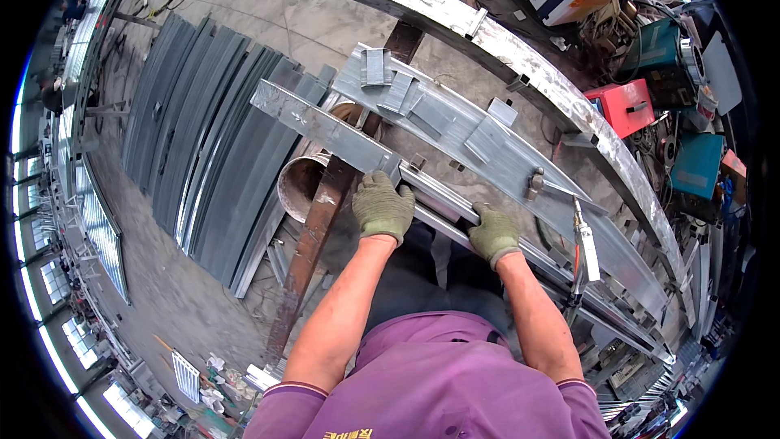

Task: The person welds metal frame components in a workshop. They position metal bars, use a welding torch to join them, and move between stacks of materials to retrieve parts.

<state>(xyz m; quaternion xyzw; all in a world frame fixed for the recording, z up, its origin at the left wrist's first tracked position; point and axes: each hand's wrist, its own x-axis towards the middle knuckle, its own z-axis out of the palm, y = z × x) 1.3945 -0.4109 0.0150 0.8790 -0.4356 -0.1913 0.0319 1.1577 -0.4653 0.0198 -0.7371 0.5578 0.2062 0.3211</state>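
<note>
My left hand (pixel 379 205), in a green knit glove, has its fingers curled over the metal where a flat grey steel bar (pixel 325 126) meets a long steel channel (pixel 443 199). To its right, my right hand (pixel 493 232), gloved the same way, grips the near edge of the channel. The fingertips of both hands are partly hidden against the metal. The bar reaches out to the far left, over a rusty pipe (pixel 301 183). Beyond my right hand, a hammer (pixel 535 184) lies on a wide steel plate (pixel 479 142), near a white-handled tool (pixel 587 248) with a hose.
Several long curved steel strips (pixel 219 130) lie on the floor at left. A rusty beam (pixel 313 236) runs beside my left arm. Short channel offcuts (pixel 375 67) rest on the plate. Beyond it arches a large curved beam (pixel 455 12). A red machine (pixel 624 107) stands at right.
</note>
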